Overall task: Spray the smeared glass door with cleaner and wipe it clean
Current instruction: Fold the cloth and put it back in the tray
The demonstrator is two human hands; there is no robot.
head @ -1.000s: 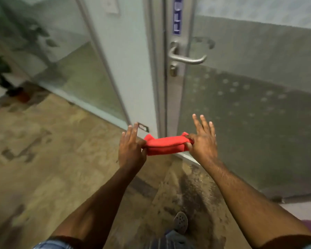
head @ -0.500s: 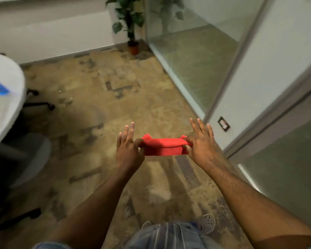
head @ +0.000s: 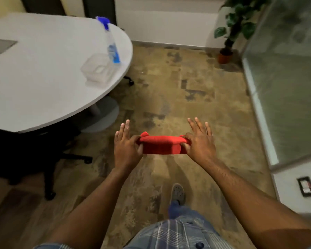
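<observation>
So I've got the red cloth (head: 161, 144) folded up and stretched between my hands, left hand (head: 127, 146) pinching one end with thumb and forefinger, right hand (head: 199, 143) pinching the other, the rest of my fingers sticking straight out. Below it is just the patchy floor (head: 178, 83) and my shoe. Further off to my left, the spray bottle (head: 112, 45) stands near the edge of the white table (head: 43, 69), next to a clear plastic container (head: 98, 69). Glass panel (head: 285, 78) is off to my right. Can't tell from here whether any glass is clean yet, so I'd guess either the spraying's still to come or I'm packing up.
</observation>
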